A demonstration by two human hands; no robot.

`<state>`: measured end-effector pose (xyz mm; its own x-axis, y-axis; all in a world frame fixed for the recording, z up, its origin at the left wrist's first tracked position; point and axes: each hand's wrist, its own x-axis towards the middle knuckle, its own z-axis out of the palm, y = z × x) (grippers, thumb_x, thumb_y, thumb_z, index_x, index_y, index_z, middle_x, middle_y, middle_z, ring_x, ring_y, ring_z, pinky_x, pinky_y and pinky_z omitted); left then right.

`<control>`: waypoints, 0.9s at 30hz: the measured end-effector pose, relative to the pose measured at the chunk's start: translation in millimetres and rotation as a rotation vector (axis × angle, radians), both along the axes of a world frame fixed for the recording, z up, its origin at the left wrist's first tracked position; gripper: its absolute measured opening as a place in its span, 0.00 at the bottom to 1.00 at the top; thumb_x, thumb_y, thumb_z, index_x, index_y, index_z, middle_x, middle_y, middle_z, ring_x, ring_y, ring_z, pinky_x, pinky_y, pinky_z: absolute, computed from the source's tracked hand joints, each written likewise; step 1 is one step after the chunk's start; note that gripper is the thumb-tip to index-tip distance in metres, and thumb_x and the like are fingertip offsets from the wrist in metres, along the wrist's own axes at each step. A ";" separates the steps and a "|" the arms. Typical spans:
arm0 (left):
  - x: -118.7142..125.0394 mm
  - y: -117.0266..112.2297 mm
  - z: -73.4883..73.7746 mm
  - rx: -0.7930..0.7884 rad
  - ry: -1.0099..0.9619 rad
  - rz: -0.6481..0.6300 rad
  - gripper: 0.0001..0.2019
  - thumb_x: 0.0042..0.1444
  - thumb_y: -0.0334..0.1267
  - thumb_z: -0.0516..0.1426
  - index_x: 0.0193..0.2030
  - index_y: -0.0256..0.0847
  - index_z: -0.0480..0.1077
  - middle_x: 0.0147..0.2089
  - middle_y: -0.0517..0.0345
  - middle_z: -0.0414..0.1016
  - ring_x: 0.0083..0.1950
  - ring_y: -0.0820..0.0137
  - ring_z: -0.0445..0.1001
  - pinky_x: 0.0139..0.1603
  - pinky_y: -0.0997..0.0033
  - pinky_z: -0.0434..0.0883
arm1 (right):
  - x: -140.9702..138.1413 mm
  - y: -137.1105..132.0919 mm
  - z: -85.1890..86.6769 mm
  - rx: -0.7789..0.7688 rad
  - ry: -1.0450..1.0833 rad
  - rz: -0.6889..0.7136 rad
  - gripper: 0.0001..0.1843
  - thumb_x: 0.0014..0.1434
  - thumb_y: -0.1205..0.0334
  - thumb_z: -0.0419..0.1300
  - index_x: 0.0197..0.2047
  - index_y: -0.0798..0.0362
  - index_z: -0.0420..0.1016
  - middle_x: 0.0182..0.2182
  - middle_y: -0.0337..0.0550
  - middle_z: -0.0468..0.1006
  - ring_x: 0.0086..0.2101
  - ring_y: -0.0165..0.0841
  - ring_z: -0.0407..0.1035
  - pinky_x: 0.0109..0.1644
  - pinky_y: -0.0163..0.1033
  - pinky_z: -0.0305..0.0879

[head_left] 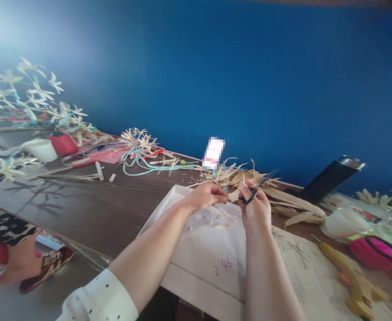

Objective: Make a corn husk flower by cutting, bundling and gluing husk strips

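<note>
My right hand (257,209) is closed round a pair of scissors (251,196) with dark handles, its blades pointing up and to the right. Between that thumb and finger a short pale strip (244,179) sticks up. My left hand (206,197) is in a pinch just left of it, fingertips together; what they hold is too small to make out. Both hands are over the far end of a white shallow box (196,261) with pink handwriting and pale scraps in it. Behind them lies a heap of dried husks (294,203), some of it hidden by my right hand.
A yellow glue gun (348,276) lies on printed paper (292,267) at the right. Beyond are a white tub (344,223) and a leaning black bottle (331,178). Husk flowers (137,139), pale-blue stems (125,167) and a white cup (43,150) are leftward. Another person's shoe (47,269) shows below.
</note>
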<state>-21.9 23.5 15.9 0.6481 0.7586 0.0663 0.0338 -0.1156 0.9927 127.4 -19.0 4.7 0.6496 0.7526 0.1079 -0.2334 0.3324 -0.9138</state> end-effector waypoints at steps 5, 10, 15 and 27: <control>-1.3 -4.5 5.9 0.060 -0.059 -0.035 0.13 0.45 0.42 0.61 0.35 0.34 0.73 0.33 0.54 0.74 0.33 0.75 0.68 0.36 0.75 0.64 | -1.6 0.7 -0.5 -0.030 -0.028 0.010 0.24 0.36 0.58 0.70 0.39 0.52 0.73 0.21 0.34 0.69 0.21 0.24 0.62 0.21 0.29 0.57; -1.4 -6.2 7.8 0.070 -0.072 -0.055 0.14 0.45 0.42 0.60 0.36 0.35 0.73 0.34 0.55 0.74 0.34 0.75 0.69 0.36 0.75 0.64 | -2.1 0.9 -0.2 -0.035 -0.037 0.007 0.24 0.36 0.58 0.70 0.38 0.53 0.73 0.20 0.33 0.68 0.21 0.25 0.62 0.20 0.28 0.55; -0.2 -3.5 3.1 0.070 0.022 -0.040 0.16 0.45 0.46 0.60 0.35 0.35 0.73 0.31 0.57 0.74 0.30 0.76 0.67 0.33 0.76 0.62 | 1.3 0.9 -1.0 -0.033 -0.005 -0.003 0.25 0.35 0.57 0.71 0.38 0.52 0.72 0.22 0.34 0.69 0.21 0.24 0.62 0.20 0.28 0.56; -11.5 8.4 6.4 -0.014 0.135 0.120 0.21 0.47 0.52 0.55 0.41 0.40 0.74 0.41 0.53 0.75 0.33 0.74 0.66 0.30 0.76 0.62 | 1.2 -3.5 1.5 -0.060 -0.111 -0.001 0.25 0.37 0.55 0.70 0.40 0.52 0.74 0.24 0.35 0.70 0.23 0.25 0.63 0.22 0.29 0.58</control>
